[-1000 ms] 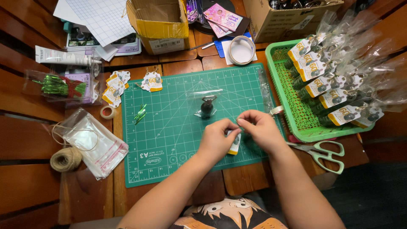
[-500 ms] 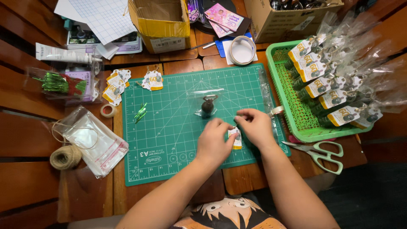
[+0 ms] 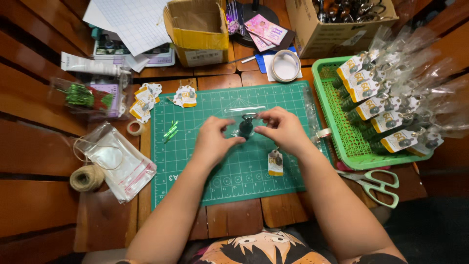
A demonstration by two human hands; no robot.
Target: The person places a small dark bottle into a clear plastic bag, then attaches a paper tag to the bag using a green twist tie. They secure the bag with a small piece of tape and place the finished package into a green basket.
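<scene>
**At mat centre: both hands on a small bagged charm**

On the green gridded cutting mat [image 3: 195,166], mid-worktop, the left hand [image 3: 213,140] and right hand [image 3: 283,128] meet over a small dark round charm in a clear plastic sleeve [image 3: 245,126]. Each grip is pinched on the sleeve, left from 9 o'clock, right from 3. A yellow-and-white printed card tag [image 3: 275,163] lies at 5 o'clock, just beside the right wrist. Green plastic basket of packed bags [image 3: 328,105] at 3 o'clock; green-handled scissors [image 3: 375,184] at 4.

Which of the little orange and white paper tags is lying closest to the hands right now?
The lone paper tag on the green cutting mat, just below the right hand. The other loose tags lie in a cluster beyond the mat's far left corner.
</scene>
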